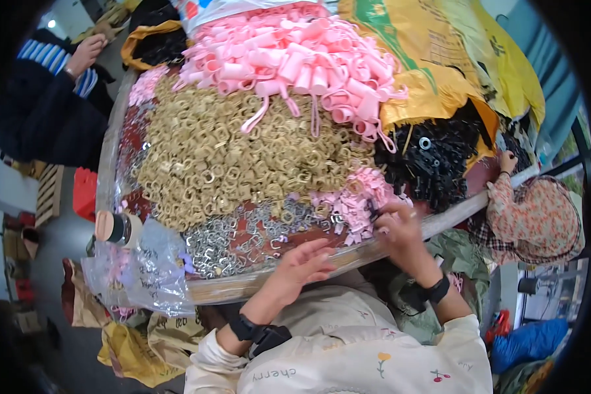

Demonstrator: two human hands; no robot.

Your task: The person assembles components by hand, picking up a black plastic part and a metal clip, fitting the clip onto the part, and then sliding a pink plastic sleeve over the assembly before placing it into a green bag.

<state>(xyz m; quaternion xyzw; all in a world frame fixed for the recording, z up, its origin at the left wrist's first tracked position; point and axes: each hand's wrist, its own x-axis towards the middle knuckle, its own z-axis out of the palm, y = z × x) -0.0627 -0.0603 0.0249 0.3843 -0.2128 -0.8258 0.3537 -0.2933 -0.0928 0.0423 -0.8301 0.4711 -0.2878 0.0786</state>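
My left hand (301,266) hovers over the table's near edge, palm turned inward, fingers stretched out and nothing seen in them. To its right, my right hand (402,236) is at the small pink plastic pieces (362,197), its fingers curled and slightly blurred. Something small and dark shows by its fingertips, too unclear to name. Beyond my hands, silver metal hooks (220,243) lie scattered along the near side. Behind them spreads a wide heap of tan ring-shaped parts (230,151). Black plastic parts (433,161) spill out just beyond my right hand.
Pink cylindrical pieces with loops (295,59) pile up at the back. A yellow woven sack (420,98) lies at back right. A lidded jar (119,230) and a clear plastic bag (148,272) sit at the left corner. Other people (535,220) work at both sides.
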